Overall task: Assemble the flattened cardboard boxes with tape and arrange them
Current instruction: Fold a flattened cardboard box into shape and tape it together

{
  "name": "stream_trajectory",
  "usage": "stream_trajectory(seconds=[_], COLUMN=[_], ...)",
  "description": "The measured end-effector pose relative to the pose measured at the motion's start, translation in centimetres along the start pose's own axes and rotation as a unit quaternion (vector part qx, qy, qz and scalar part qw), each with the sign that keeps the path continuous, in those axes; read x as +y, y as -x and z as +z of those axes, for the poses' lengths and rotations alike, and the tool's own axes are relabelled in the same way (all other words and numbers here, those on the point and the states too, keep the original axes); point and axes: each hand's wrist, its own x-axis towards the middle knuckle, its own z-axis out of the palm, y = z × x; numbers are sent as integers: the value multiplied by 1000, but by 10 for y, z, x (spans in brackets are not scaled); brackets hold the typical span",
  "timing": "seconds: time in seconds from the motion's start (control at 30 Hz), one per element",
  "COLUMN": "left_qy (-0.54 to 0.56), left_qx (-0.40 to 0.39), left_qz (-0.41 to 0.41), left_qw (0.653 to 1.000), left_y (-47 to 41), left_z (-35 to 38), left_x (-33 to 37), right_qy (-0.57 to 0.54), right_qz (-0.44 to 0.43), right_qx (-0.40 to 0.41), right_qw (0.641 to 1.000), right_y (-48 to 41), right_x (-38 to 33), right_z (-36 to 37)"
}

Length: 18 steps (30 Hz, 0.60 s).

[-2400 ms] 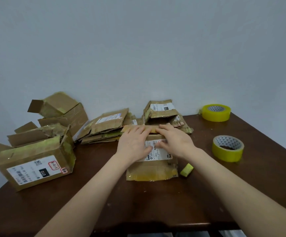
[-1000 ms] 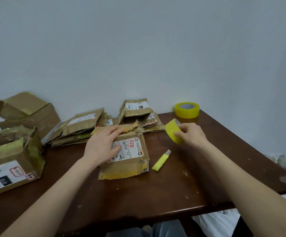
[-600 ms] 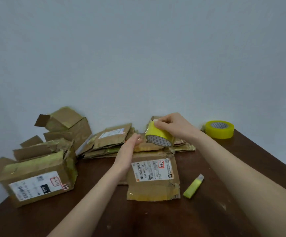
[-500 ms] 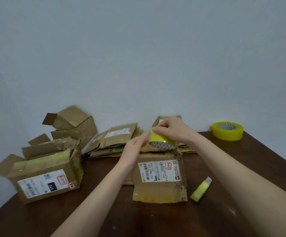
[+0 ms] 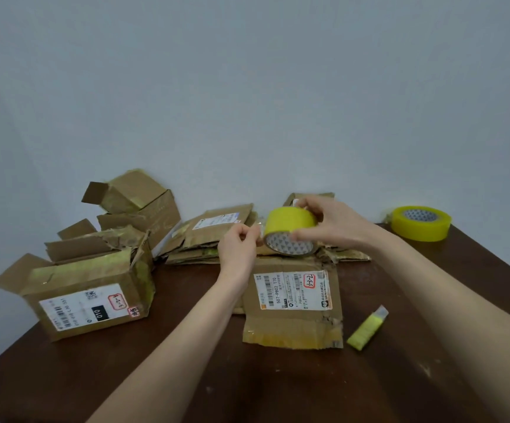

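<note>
Over the table (image 5: pixel 278 389), left hand (image 5: pixel 237 250) has quit the box (image 5: pixel 293 328) — fingers (image 5: pixel 248 236) pinch tape end (image 5: pixel 259 231) (right hand (image 5: pixel 334 224) grips tape roll (image 5: pixel 288 222)).

The counter (image 5: pixel 247 383) is dark brown wood, semi-glossy and scuffed. The flattened box (image 5: pixel 290 320) is creased matt cardboard with a white paper label (image 5: pixel 293 290) and shiny old tape (image 5: pixel 290 337). The held tape roll (image 5: pixel 288 222) and spare tape roll (image 5: pixel 420 224) are glossy yellow film.

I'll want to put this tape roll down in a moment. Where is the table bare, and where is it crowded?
Bare table: the near strip in front of the labelled flat box, and the right side between the yellow cutter and the spare roll. Crowded: the back, with the flattened stack, and the left, with the open boxes.
</note>
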Motion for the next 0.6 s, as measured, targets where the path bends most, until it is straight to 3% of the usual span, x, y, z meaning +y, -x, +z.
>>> stream_trajectory(seconds=[0.1,0.23,0.37,0.5,0.6], left_qy=[19,20,115,154,197], left_qx=[17,33,61,49,43], left_qz=[-14,-17,-76,-96,-130], left_qw=[1000,999,988,982,971], left_y=[1,4,-1,-5,-10], left_z=[2,1,-7,-8,-11], left_x=[3,0,-6,-7,-8], right_qy=[3,34,146,67,-56], right_qz=[-18,-23,14,42,74], right_qx=[52,42,17,22,32], right_qw=[998,998,989,997,995], right_y=[-7,-15,-24,-27,-26], right_x=[-13,-18,-11,2,12], right_z=[-3,2,-3,-5,-4])
